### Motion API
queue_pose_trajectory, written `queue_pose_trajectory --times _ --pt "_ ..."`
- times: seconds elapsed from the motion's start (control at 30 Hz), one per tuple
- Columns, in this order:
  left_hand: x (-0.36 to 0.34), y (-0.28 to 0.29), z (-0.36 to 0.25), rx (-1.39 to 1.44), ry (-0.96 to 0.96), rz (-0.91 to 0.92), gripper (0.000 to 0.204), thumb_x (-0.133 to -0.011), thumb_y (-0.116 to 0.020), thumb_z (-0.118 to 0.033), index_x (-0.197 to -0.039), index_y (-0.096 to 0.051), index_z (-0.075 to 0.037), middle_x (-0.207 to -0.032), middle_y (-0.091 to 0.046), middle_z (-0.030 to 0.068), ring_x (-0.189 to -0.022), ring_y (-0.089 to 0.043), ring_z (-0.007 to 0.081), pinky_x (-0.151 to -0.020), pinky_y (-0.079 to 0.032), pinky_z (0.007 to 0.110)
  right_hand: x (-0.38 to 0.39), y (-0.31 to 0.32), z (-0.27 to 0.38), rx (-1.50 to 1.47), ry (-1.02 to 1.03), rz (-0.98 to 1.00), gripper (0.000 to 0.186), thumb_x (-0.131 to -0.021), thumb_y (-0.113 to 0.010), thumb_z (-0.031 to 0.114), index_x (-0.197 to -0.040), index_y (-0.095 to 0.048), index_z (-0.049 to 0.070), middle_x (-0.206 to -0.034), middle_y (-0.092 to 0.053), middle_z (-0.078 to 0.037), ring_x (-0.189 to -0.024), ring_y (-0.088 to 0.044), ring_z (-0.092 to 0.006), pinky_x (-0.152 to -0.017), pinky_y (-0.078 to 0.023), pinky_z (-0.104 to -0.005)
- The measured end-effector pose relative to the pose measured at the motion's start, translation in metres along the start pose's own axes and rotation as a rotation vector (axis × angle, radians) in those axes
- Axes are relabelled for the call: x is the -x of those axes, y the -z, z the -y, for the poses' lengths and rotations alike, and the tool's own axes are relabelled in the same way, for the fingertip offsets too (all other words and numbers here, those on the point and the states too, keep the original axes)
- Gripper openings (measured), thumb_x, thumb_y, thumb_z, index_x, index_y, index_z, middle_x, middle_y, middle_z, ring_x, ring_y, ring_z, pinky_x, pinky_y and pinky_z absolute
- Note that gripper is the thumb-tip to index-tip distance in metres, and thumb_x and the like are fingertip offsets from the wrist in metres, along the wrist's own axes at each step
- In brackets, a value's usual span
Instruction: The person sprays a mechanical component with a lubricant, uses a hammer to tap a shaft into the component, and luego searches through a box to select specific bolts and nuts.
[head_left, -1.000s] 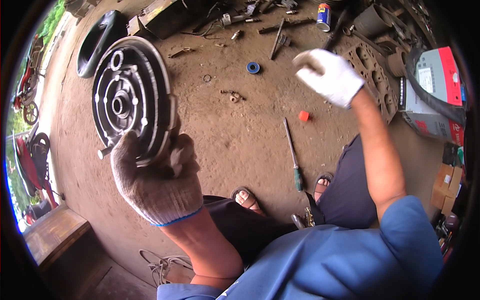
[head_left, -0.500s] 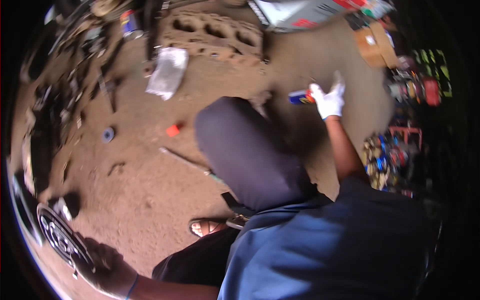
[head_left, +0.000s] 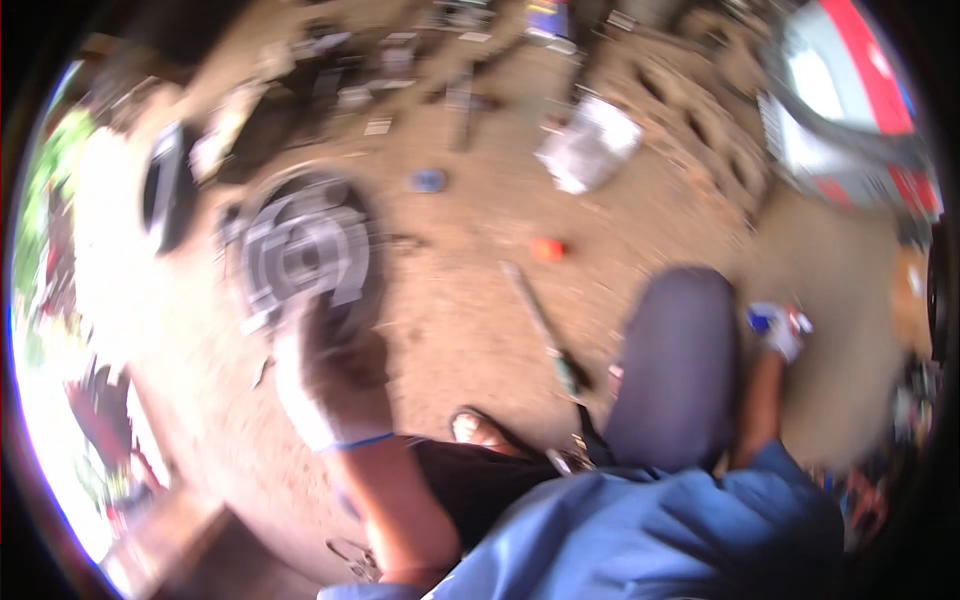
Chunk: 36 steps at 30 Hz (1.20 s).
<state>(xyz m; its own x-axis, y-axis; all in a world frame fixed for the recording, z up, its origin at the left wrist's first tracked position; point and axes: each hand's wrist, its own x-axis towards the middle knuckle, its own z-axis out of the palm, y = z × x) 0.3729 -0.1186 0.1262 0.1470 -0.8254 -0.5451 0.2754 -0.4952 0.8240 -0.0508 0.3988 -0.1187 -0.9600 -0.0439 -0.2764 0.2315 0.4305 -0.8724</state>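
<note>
Up at the left, my gloved left hand (head_left: 330, 385) grips a round metal disc (head_left: 300, 255) by its lower edge. Rings and openings show on its face, though motion smears it. Beyond my bent knee at the right, my gloved right hand (head_left: 787, 343) is closed round a small blue-and-red can (head_left: 761, 320), whose blue end shows past the fingers. Between the hands, a screwdriver (head_left: 540, 330) with a green handle lies on the ground. An orange cap (head_left: 547, 249) and a blue ring-shaped piece (head_left: 428, 180) are farther off.
A holed, dirt-coloured engine block (head_left: 690, 125) sits at the far right, with a silvery packet (head_left: 590, 145) beside it. Behind it stands a grey, white and red box (head_left: 850, 150). Scattered metal parts line the far left, near a dark oval piece (head_left: 168, 188). A cardboard box (head_left: 910, 290) is at the right rim.
The view has swung left. My left hand has raised the disc farther into view. My right hand, spread beside the blue-and-red can before, is now closed on it.
</note>
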Motion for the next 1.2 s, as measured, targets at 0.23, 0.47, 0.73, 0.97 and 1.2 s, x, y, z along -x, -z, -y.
queue_pose_trajectory --times 0.23,0.47,0.73,0.97,1.2 --pt "0.024 -0.012 -0.015 0.251 0.158 0.385 0.014 -0.098 -0.068 -0.026 -0.109 -0.067 -0.017 -0.098 -0.075 -0.0006 -0.071 -0.065 0.0117 -0.048 -0.039 0.029 0.012 -0.097 0.25 -0.172 0.83 0.17 0.089 -0.093 -0.075 0.022 -0.163 -0.023 0.005 -0.149 -0.05 -0.016 -0.13 -0.057 -0.0282 -0.113 -0.044 -0.0439" --pt "0.029 -0.013 -0.02 0.325 0.183 0.376 0.02 -0.096 -0.069 -0.022 -0.112 -0.065 -0.011 -0.091 -0.072 0.0045 -0.059 -0.058 0.0138 -0.046 -0.038 0.029 0.221 -0.261 0.434 -0.307 1.313 0.829 0.093 -0.081 -0.075 0.015 -0.159 -0.024 0.01 -0.14 -0.055 -0.023 -0.115 -0.067 -0.0332 -0.096 -0.058 -0.0466" --pt "0.017 0.012 -0.059 -0.054 -0.237 0.041 0.025 -0.091 -0.076 -0.012 -0.114 -0.07 -0.002 -0.09 -0.073 0.0073 -0.06 -0.063 0.012 -0.047 -0.044 0.025 0.295 -0.322 0.394 -0.103 1.612 0.947 0.069 -0.088 -0.078 0.038 -0.142 -0.052 0.004 -0.133 -0.059 -0.022 -0.117 -0.061 -0.0391 -0.102 -0.049 -0.0517" --pt "-0.001 0.038 -0.056 -0.326 -0.464 -0.151 0.023 -0.091 -0.079 -0.016 -0.108 -0.075 -0.002 -0.08 -0.07 0.002 -0.058 -0.057 0.0075 -0.049 -0.041 0.025 0.319 -0.338 0.387 -0.164 1.499 1.136 0.07 -0.072 -0.087 0.017 -0.135 -0.057 0.008 -0.121 -0.061 -0.027 -0.102 -0.07 -0.0416 -0.084 -0.06 -0.0454" --pt "0.001 0.038 -0.05 -0.449 -0.72 -0.148 0.021 -0.092 -0.078 -0.015 -0.106 -0.077 0.0 -0.078 -0.069 -0.0013 -0.063 -0.055 0.0042 -0.057 -0.042 0.023 0.317 -0.348 0.385 -0.259 1.421 1.173 0.067 -0.075 -0.084 0.013 -0.136 -0.057 0.007 -0.119 -0.063 -0.026 -0.096 -0.072 -0.0391 -0.079 -0.061 -0.0426"
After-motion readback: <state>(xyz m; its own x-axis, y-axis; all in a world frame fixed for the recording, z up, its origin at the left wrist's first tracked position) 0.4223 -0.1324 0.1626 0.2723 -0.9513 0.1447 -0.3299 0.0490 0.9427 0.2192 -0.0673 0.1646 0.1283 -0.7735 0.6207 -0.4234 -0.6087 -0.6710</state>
